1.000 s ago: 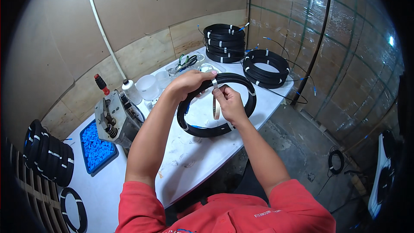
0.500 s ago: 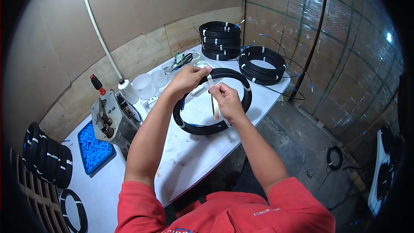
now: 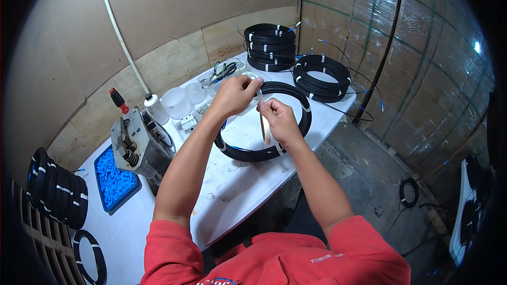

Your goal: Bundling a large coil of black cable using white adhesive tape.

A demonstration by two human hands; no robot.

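A coil of black cable (image 3: 253, 155) lies on the white table in front of me, bound with white bands. Over its far side my left hand (image 3: 237, 94) is closed, pinching the upper end of a narrow whitish strip of tape (image 3: 259, 95). My right hand (image 3: 280, 122) pinches the same strip lower down, above the coil's open middle. Below the right fingers hangs a pale tape roll (image 3: 266, 131), seen nearly edge-on. Part of the coil's left side is hidden behind my left hand and forearm.
Stacked cable coils (image 3: 270, 47) and a shorter stack (image 3: 321, 78) stand at the table's far end. Leftward are a metal hand press (image 3: 140, 145), a blue tray (image 3: 125, 200) of small blue pieces, a white bottle (image 3: 155, 108), clear cups (image 3: 176, 104) and pliers (image 3: 224, 72).
My hands and the tape have shifted only slightly. The coil's near edge sits a little higher in the picture. Both hands keep their pinch on the tape.
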